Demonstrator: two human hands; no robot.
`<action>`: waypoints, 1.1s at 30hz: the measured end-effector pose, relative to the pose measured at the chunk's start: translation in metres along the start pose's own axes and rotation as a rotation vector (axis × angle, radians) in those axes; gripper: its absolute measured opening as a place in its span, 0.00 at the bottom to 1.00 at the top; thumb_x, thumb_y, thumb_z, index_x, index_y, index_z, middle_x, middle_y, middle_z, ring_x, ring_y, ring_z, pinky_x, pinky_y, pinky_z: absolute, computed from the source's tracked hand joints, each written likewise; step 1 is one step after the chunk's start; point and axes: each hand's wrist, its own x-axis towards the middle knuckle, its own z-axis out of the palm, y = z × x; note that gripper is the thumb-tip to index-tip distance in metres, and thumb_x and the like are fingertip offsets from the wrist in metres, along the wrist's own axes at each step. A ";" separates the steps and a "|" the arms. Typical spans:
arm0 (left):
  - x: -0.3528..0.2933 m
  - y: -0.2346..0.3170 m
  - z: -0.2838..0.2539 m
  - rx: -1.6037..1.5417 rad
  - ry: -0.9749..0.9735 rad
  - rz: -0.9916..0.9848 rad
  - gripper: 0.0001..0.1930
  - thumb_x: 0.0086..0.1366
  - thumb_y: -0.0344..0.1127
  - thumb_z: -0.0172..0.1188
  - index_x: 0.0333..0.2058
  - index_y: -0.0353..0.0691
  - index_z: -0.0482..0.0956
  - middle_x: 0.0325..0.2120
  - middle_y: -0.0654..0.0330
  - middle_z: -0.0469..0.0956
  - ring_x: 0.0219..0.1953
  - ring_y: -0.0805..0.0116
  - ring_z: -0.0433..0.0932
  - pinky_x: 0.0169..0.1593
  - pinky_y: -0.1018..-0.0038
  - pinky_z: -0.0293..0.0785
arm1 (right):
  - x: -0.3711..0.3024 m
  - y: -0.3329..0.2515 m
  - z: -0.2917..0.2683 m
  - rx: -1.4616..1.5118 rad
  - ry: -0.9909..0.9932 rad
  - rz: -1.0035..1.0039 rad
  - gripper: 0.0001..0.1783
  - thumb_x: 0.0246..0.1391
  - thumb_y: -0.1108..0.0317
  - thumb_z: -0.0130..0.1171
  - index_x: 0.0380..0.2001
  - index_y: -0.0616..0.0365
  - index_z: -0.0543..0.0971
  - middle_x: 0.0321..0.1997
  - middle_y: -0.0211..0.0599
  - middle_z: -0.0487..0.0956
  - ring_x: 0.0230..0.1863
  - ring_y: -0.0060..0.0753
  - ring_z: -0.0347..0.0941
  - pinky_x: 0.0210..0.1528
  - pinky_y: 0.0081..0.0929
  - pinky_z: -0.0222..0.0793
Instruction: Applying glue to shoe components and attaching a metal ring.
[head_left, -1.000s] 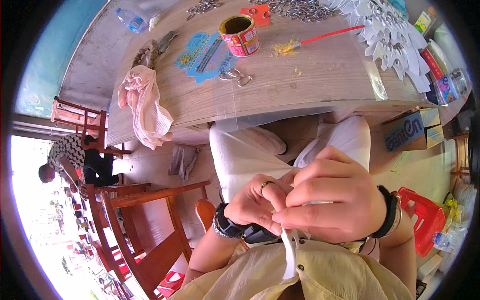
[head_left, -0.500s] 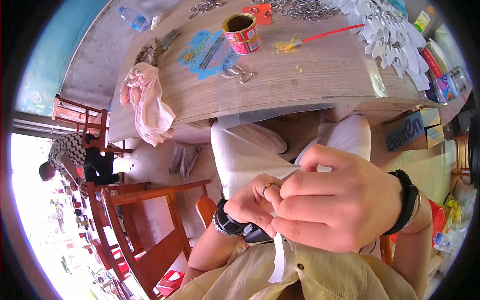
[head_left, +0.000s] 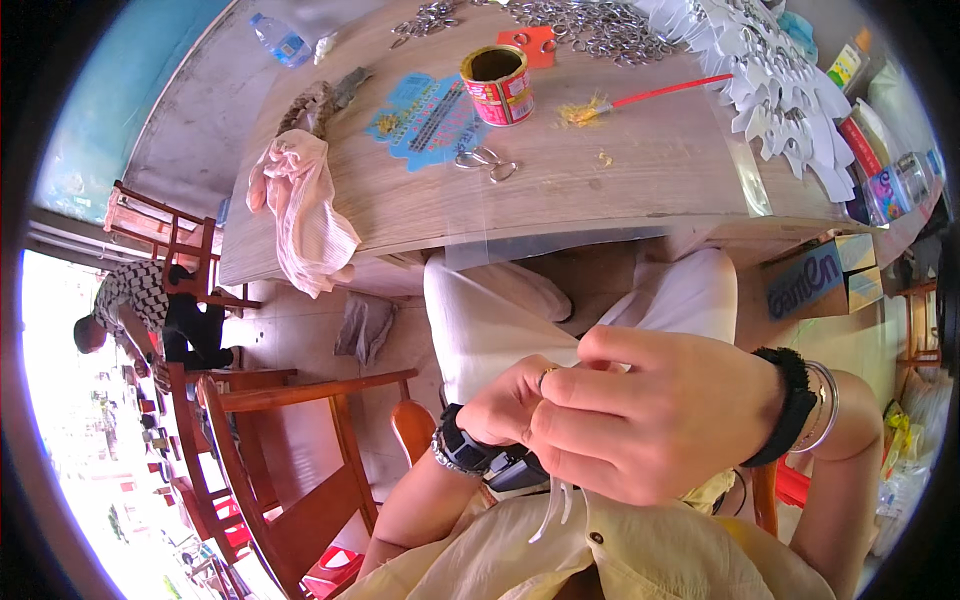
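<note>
My left hand (head_left: 508, 402) and my right hand (head_left: 655, 415) meet above my lap, fingers closed and pressed together. A thin white strip (head_left: 560, 507) is pinched between them; its narrow tails hang below the fingers, in front of my shirt. The rest of the strip is covered by my right hand. A few metal rings (head_left: 487, 162) lie near the table's front edge. Behind them stands an open red tin can (head_left: 500, 98). Right of the can rests a red-handled brush (head_left: 660, 92) with yellowish glue-like bits on its bristles.
Many metal rings (head_left: 600, 30) are heaped at the back of the table (head_left: 620, 190). Overlapping white strips with rings (head_left: 790, 110) cover its right side. A pink cloth (head_left: 300, 205) hangs over the left edge. Wooden chairs (head_left: 300, 480) and a seated person (head_left: 135, 310) are at left.
Both hands have shifted slightly down, with the right one turned a little. The strip's hanging end looks narrower and split into two tails. The table has shifted slightly in view.
</note>
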 end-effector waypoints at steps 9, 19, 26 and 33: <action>0.018 0.043 0.043 0.157 0.254 0.197 0.28 0.45 0.30 0.69 0.48 0.34 0.74 0.46 0.61 0.74 0.48 0.72 0.72 0.54 0.74 0.66 | 0.000 0.006 0.004 -0.128 -0.008 0.025 0.05 0.39 0.65 0.59 0.19 0.53 0.75 0.28 0.25 0.68 0.34 0.26 0.67 0.32 0.24 0.62; -0.001 0.087 0.075 0.886 0.525 0.170 0.14 0.54 0.36 0.66 0.37 0.34 0.82 0.39 0.53 0.81 0.46 0.60 0.74 0.57 0.65 0.57 | -0.001 0.038 -0.011 -0.003 -0.329 0.119 0.11 0.37 0.65 0.62 0.24 0.55 0.73 0.28 0.29 0.69 0.34 0.29 0.68 0.36 0.27 0.63; 0.009 0.088 0.101 1.481 0.633 0.224 0.18 0.43 0.39 0.73 0.34 0.37 0.84 0.31 0.58 0.82 0.42 0.62 0.77 0.53 0.66 0.62 | 0.009 0.055 -0.022 0.311 -0.572 0.317 0.06 0.45 0.69 0.58 0.25 0.58 0.72 0.27 0.35 0.72 0.33 0.39 0.71 0.38 0.34 0.66; 0.013 0.074 0.095 1.431 0.755 0.246 0.10 0.44 0.32 0.70 0.28 0.40 0.84 0.27 0.62 0.82 0.40 0.65 0.76 0.52 0.67 0.63 | 0.010 0.057 -0.023 0.498 -0.622 0.442 0.06 0.48 0.69 0.57 0.24 0.59 0.72 0.26 0.36 0.75 0.32 0.41 0.72 0.38 0.36 0.67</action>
